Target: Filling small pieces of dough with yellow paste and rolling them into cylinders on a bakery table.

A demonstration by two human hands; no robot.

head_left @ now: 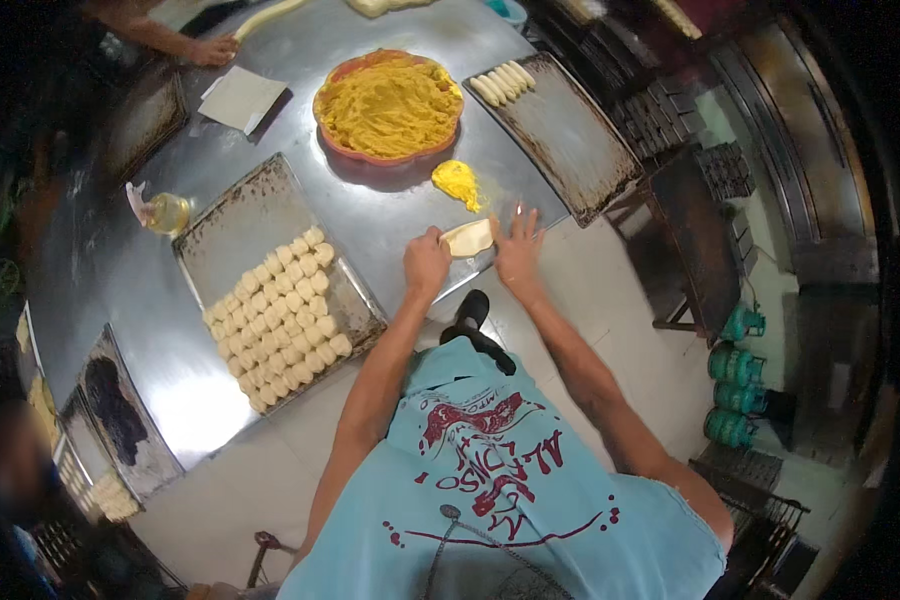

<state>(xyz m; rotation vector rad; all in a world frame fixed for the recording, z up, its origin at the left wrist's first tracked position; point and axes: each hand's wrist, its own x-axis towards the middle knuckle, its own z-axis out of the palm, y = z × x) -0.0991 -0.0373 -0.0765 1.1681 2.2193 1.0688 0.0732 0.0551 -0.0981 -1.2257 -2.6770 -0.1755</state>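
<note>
A flat, pale piece of dough lies at the near edge of the steel table. My left hand is closed at its left end, fingers curled in against the dough. At the right end, my right hand rests with its fingers spread, the thumb side touching the dough's edge. Just beyond the dough sits a smear of bright yellow paste. Farther back stands a reddish bowl heaped with mustard-yellow filling.
Left of my arms is a baking tray with rows of dough pieces. Another tray at right holds several dough sticks. A spray bottle and cardboard stand leftward. Another person's hand touches a dough strip.
</note>
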